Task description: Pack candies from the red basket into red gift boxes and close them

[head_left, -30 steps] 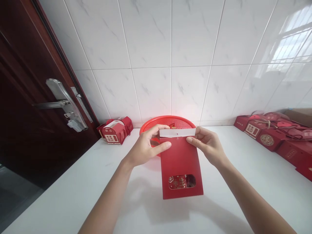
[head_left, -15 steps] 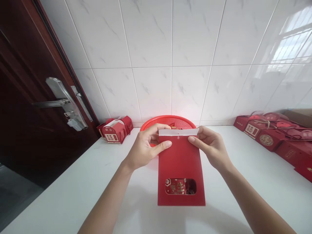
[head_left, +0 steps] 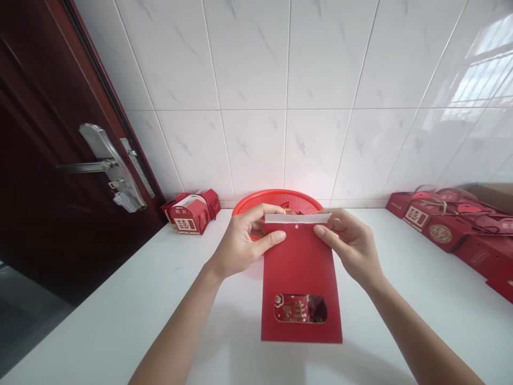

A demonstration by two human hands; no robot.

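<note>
A tall red paper gift bag (head_left: pixel 298 262) hangs upright between my two hands above the white table. Its top edge is folded toward me, showing a white strip (head_left: pixel 298 218) with a small hole under it. Through the cut-out window near its base show red-and-gold wrapped packets (head_left: pixel 292 308). My left hand (head_left: pixel 244 243) pinches the upper left corner, thumb in front and fingers behind. At the upper right corner my right hand (head_left: pixel 350 240) grips the same way. The fingers behind the bag are partly hidden.
Behind the bag stands a red plastic basket (head_left: pixel 256 199) with wrapped items inside, against the tiled wall. Small red gift boxes (head_left: pixel 190 214) sit at the back left. More red boxes (head_left: pixel 444 230) line the right side of the white table (head_left: pixel 160 299). A dark door (head_left: pixel 36 176) is on the left.
The whole view has shifted slightly, so the bag and hands appear a little further right. Both hands keep the same hold on the bag's folded top.
</note>
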